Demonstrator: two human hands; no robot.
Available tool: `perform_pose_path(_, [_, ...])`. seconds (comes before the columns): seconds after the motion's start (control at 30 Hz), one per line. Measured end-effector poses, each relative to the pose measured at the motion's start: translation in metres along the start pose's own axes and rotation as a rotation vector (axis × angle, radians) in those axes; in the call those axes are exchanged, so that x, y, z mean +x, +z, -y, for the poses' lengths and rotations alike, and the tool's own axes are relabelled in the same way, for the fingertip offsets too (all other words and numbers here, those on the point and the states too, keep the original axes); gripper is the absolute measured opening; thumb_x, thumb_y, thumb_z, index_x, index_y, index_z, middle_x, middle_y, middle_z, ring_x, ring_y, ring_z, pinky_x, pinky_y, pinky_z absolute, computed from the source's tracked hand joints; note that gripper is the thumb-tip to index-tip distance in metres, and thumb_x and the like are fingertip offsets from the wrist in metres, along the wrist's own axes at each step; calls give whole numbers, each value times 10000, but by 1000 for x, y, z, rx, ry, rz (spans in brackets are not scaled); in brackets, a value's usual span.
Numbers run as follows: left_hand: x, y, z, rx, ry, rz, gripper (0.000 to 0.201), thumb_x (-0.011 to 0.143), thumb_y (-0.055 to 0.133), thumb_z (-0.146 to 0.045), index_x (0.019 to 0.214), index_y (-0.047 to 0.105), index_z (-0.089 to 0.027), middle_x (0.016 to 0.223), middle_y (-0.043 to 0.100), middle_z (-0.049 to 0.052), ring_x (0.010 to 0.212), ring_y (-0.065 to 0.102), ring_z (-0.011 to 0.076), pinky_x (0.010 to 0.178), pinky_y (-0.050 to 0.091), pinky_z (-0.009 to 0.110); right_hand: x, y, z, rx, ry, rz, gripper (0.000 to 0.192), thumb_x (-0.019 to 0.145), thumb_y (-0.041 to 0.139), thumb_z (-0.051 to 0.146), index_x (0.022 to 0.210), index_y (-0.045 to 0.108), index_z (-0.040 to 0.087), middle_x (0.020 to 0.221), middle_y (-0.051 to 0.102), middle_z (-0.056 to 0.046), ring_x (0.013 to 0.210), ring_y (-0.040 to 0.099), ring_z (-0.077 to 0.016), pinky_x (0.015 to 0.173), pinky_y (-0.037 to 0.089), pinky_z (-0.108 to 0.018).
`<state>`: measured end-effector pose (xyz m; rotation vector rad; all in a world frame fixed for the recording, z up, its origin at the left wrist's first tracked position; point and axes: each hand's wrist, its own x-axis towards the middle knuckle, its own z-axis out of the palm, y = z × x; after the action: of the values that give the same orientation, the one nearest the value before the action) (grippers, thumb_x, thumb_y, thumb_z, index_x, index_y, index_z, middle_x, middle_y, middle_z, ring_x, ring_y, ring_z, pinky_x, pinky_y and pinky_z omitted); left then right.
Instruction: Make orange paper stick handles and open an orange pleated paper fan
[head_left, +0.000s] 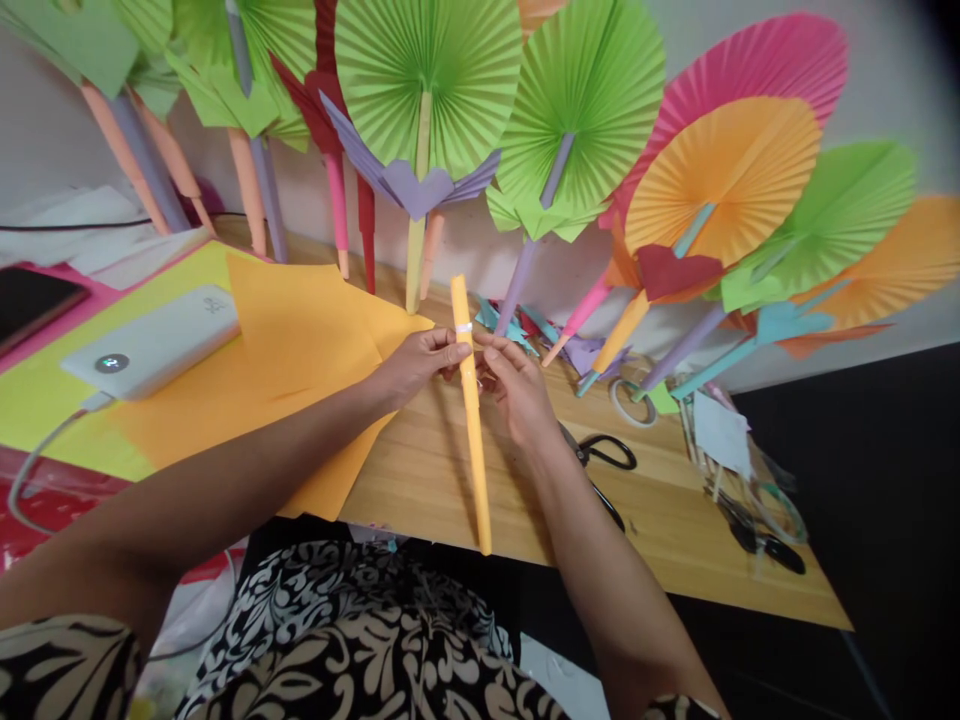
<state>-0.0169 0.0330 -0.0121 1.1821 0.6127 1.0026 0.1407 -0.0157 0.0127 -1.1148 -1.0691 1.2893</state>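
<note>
A long, narrow folded strip of orange paper (pixel 473 430) stands almost upright over the wooden table (pixel 675 540), with a band of clear tape near its top. My left hand (pixel 420 362) pinches it from the left at the tape. From the right, the fingers of my right hand (pixel 514 385) press on the same spot. Both hands hold the strip above the table's front half.
Orange paper sheets (pixel 300 340) and a yellow sheet (pixel 45 400) lie at left under a white power bank (pixel 154 342) with a cable. Many pleated paper fans (pixel 427 70) lean against the wall. Black scissors (pixel 604 455), a tape roll (pixel 628 403) and a second pair of scissors (pixel 757 535) lie at right.
</note>
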Motion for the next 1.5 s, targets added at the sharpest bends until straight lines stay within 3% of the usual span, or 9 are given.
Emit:
perform_pose_path(0.23, [1,-2,4,33,9,-15,341,789,764,-410,676,539,-179,591,489,-33,562,432,97,592,324,270,14,-2,15,-105,117,142,439,714,811,409,1095,691,227,753,709,17,629,609,-128,488,416,-225])
perform_pose_path(0.37, [-1,0,6,6,19,-33,443,812,750,-534,665,518,-187,593,508,-26,561,454,100,593,353,264,17,-8,19,-83,178,180,448,704,803,332,1123,683,234,680,659,43,560,543,-106,420,313,-201])
perform_pose_path(0.47, [-1,1,5,-24,-1,-37,540,875,600,-691,694,571,-183,591,522,-4,553,474,112,575,366,271,15,-14,16,19,231,185,467,704,791,315,1154,694,236,666,634,46,525,499,-97,418,301,-207])
perform_pose_path(0.57, [-1,1,4,-53,-61,-76,593,926,476,-726,770,631,-176,576,522,3,530,474,117,552,367,273,11,-19,7,128,270,140,459,660,810,307,1102,714,232,686,630,39,538,499,-100,423,320,-205])
perform_pose_path(0.7, [1,0,4,-54,-84,-132,510,936,546,-649,768,627,-175,595,524,-3,533,480,112,542,368,265,7,-23,-1,129,256,146,397,637,794,319,1019,735,225,678,581,41,528,435,-93,402,289,-205])
perform_pose_path(0.93, [1,-2,1,-3,-40,-144,339,947,614,-452,774,638,-162,619,537,-3,560,484,106,556,382,251,5,-23,-6,178,182,168,351,704,681,322,1034,737,218,713,530,26,619,458,-114,466,354,-211])
perform_pose_path(1.2, [2,-1,1,77,-13,-140,246,873,682,-300,683,599,-167,609,532,-22,561,460,85,566,375,232,11,-27,-21,97,163,102,300,710,712,345,977,725,209,604,464,69,503,366,-85,446,359,-205])
perform_pose_path(1.3, [2,0,0,118,-4,-146,191,855,679,-255,700,609,-167,598,526,-32,551,451,79,566,375,228,11,-26,-20,122,150,98,269,718,716,331,959,711,213,639,519,59,498,377,-79,440,364,-197])
perform_pose_path(1.5, [1,1,0,154,42,-142,126,785,752,-250,781,658,-167,679,602,-24,571,473,72,548,375,217,7,-22,-14,133,188,95,339,676,790,312,989,692,224,815,677,16,638,545,-103,500,420,-190])
